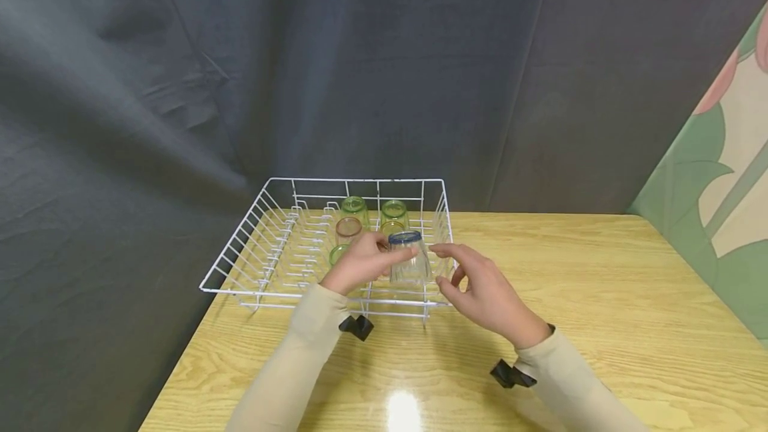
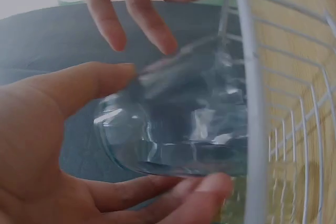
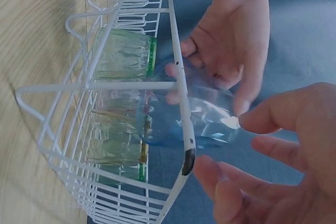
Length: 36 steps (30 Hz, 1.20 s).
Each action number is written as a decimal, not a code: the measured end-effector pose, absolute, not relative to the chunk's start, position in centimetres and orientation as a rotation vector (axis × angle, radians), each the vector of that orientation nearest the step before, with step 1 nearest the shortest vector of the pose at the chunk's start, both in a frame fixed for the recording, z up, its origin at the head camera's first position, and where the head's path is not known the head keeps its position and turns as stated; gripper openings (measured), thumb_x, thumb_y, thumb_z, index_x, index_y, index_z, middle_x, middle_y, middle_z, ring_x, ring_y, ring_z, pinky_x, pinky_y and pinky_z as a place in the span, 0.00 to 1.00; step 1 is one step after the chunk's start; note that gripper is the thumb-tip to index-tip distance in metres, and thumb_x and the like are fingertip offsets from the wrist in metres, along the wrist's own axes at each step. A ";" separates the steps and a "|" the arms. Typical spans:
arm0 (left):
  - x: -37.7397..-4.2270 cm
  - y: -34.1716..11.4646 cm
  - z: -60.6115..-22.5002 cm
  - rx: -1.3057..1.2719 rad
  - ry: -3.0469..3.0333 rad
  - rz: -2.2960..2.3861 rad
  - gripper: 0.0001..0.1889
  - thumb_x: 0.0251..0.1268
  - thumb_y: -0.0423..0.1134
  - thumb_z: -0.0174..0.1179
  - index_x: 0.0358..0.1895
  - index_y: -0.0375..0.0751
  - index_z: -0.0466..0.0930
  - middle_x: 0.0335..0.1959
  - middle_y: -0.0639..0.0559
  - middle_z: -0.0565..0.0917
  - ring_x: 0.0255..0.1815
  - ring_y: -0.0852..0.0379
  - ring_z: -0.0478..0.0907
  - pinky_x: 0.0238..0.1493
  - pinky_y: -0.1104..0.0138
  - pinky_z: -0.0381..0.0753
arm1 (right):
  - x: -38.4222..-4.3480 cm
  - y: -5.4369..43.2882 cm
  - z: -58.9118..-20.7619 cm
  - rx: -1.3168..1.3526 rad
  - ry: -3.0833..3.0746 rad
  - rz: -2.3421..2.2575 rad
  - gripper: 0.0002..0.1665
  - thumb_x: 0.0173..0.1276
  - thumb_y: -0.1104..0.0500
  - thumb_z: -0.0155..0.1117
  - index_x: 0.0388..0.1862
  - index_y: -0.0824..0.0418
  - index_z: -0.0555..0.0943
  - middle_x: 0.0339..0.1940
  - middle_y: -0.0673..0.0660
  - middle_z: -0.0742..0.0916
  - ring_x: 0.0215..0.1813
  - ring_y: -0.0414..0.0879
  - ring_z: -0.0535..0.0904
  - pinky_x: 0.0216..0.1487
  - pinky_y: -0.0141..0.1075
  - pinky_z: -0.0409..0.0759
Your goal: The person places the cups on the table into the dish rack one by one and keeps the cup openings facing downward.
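Note:
A clear glass (image 1: 411, 267) with a blue-tinted end is held base up above the front right part of a white wire dish rack (image 1: 312, 179). My left hand (image 1: 360, 263) grips it from the left, thumb on the near side and fingers behind. In the left wrist view the glass (image 2: 178, 124) lies between that thumb and the fingers. Beside its right side my right hand (image 1: 487, 291) hovers with fingers spread and loosely bent; whether a fingertip touches the glass I cannot tell. Its thumb and fingers show close to the glass (image 3: 210, 111) in the right wrist view.
Inside the rack stand several tinted glasses: green ones (image 1: 354, 206) at the back, a reddish one (image 1: 349, 228), a yellow one (image 1: 393, 226) and another green one (image 1: 337, 254). The rack sits on a wooden table (image 1: 576, 285). A dark curtain (image 1: 390, 85) hangs behind.

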<state>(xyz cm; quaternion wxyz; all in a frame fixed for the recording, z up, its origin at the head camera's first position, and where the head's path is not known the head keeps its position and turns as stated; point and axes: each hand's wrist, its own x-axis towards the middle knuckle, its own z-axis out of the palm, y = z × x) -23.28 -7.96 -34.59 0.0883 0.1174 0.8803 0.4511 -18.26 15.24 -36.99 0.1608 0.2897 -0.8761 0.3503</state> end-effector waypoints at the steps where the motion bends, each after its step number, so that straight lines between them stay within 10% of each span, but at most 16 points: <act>1: -23.2 -8.0 -34.6 0.355 2.656 1.319 0.25 0.56 0.62 0.68 0.28 0.43 0.75 0.19 0.55 0.73 0.18 0.59 0.66 0.21 0.66 0.69 | -18.3 15.3 -37.0 0.824 -2.496 0.996 0.28 0.66 0.64 0.68 0.66 0.57 0.75 0.57 0.56 0.84 0.28 0.35 0.77 0.19 0.29 0.73; 36: -24.1 -7.5 -38.1 0.324 2.828 0.968 0.18 0.48 0.40 0.76 0.23 0.42 0.71 0.21 0.53 0.71 0.19 0.58 0.66 0.20 0.66 0.70 | -18.3 15.9 -37.9 0.740 -2.522 0.935 0.26 0.66 0.64 0.67 0.63 0.56 0.77 0.54 0.50 0.84 0.34 0.37 0.79 0.26 0.30 0.73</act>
